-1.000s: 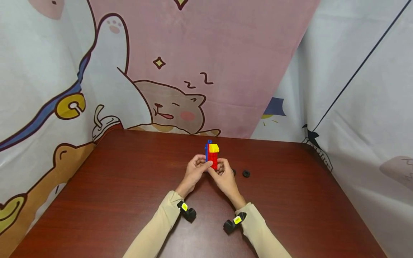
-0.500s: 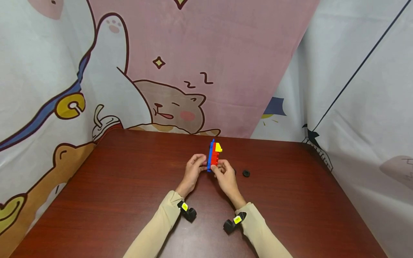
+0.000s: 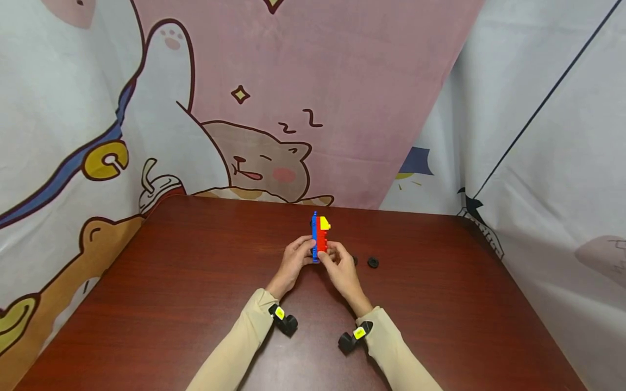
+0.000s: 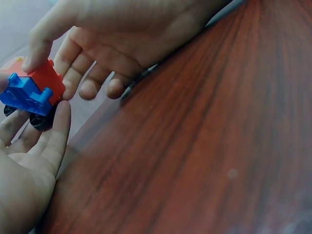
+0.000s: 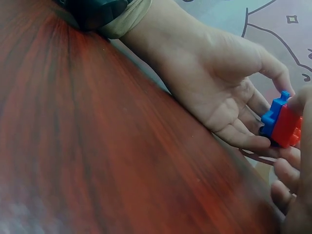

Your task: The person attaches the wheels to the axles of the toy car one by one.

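Note:
Both hands hold a toy car made of building bricks [image 3: 321,241], with a blue base, red bricks and a yellow brick near its upper end. It stands on end above the table in the head view, its blue side to the left. My left hand [image 3: 294,259] grips the blue side, thumb in front and fingers behind. My right hand [image 3: 342,270] pinches the lower red part with its thumb. In the left wrist view, black wheels [image 4: 41,121] show under the blue base [image 4: 27,95]. The right wrist view shows the car's red part [image 5: 285,127] between the hands, partly covered by fingers.
A loose black wheel [image 3: 373,263] lies on the brown wooden table [image 3: 195,304], right of my right hand. Another black wheel [image 3: 355,261] is partly hidden beside that hand. A cartoon-printed cloth [image 3: 342,81] hangs behind the table.
The car has turned so its blue side shows more than a second ago. My left thumb came off it half a second ago and now presses on the blue side. Both wheels lie still.

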Demonstrator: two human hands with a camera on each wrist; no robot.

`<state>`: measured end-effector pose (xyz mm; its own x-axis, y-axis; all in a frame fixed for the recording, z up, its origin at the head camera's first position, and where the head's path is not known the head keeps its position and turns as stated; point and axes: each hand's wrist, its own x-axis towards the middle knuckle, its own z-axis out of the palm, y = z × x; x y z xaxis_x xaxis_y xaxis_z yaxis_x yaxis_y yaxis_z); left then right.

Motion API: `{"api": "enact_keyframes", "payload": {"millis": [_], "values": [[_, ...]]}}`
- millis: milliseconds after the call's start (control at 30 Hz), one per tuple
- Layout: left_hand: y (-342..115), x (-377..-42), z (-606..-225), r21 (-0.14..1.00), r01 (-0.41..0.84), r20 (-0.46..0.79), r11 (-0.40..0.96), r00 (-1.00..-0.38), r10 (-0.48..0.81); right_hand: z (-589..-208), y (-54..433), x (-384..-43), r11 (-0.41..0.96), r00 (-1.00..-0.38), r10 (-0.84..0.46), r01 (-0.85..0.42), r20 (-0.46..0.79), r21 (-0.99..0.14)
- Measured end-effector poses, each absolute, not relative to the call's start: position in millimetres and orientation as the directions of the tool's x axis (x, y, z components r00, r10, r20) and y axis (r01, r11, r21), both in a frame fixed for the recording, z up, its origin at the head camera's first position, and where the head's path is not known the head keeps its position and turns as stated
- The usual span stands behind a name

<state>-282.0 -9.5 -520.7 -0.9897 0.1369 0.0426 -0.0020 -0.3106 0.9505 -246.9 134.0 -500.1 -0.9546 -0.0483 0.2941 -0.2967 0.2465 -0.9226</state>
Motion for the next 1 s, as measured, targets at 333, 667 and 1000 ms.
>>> {"api": "enact_keyframes", "payload": {"millis": [333, 667, 1000], "values": [[-10, -285, -525, 0.947, -0.013, 0.039, -0.321, -0.987, 0.154, -531, 149, -264, 0.585, -0.771, 0.21, -0.394, 0.601, -0.709], [-10, -285, -525, 0.934, -0.052, 0.009, -0.354, -0.985, 0.17, -536, 156, -263, 0.807, -0.89, 0.195, -0.094, 0.413, -0.583], [-11, -285, -525, 0.94, -0.046, 0.013, -0.337, -0.985, 0.171, -538, 155, -264, 0.751, -0.847, 0.146, -0.242, 0.511, -0.615]]}}
